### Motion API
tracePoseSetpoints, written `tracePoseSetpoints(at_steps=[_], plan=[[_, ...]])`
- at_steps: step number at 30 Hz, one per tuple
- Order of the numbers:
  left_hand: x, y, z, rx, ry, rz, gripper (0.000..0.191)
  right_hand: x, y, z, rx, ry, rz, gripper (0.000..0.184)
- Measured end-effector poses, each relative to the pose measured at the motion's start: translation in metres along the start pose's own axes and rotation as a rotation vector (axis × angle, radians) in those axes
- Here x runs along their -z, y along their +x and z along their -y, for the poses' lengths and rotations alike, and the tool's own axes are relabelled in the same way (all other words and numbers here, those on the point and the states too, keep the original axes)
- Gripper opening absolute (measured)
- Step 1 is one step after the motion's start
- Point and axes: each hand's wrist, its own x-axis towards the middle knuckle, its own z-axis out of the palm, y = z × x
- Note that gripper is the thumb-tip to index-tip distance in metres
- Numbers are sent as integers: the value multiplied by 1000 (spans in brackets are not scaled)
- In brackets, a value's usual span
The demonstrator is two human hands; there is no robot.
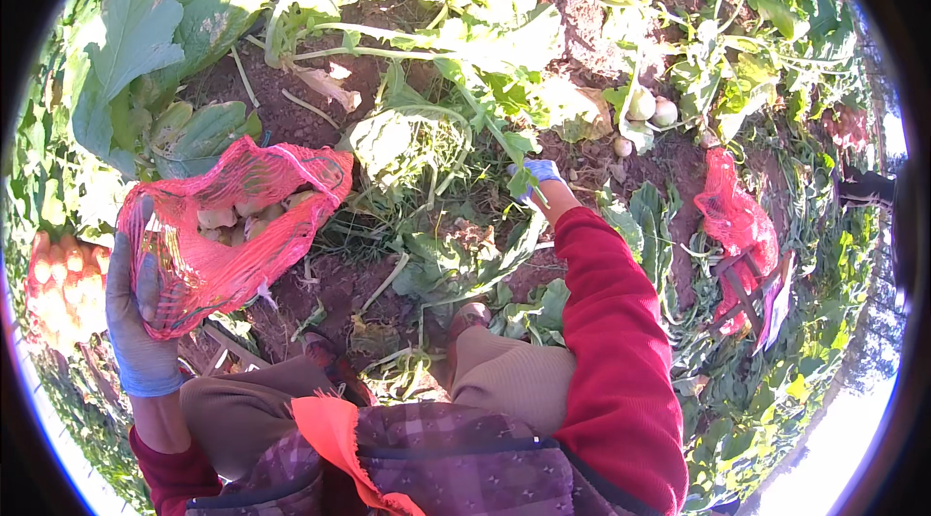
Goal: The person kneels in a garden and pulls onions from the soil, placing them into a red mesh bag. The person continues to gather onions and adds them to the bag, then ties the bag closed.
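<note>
My left hand (140,341), in a grey-blue work glove, grips the near left rim of a red mesh sack (225,276). The sack's mouth gapes, and several pale round vegetables (251,221) show inside. At arm's length, my right hand (537,180), in a blue glove, is down among the green leaves near the soil. Foliage covers its fingers, so whether it holds anything is hidden. Beyond it to the right, pale round vegetables (652,107) lie on the ground beside leafy stems.
A second red mesh sack (738,229) lies at right, next to a small folding stool (760,294). On the far left stands a filled mesh sack (67,290). Broad leaves (134,36) crowd the upper left. My shoes (471,316) rest on soil between plants.
</note>
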Motion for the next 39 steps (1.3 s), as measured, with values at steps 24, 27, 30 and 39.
tracePoseSetpoints(at_steps=[24,27,30,39], plan=[[-29,-32,-41,364,-396,83,38,206,-133,153,651,1600,279,43],[-36,-33,-46,379,-341,95,35,250,-125,242,567,1498,213,37],[-25,-36,-41,418,-401,0,37,274,-119,326,537,1279,-10,53],[-6,-24,-43,40,-388,-261,40,222,-121,179,537,1448,-282,22]])
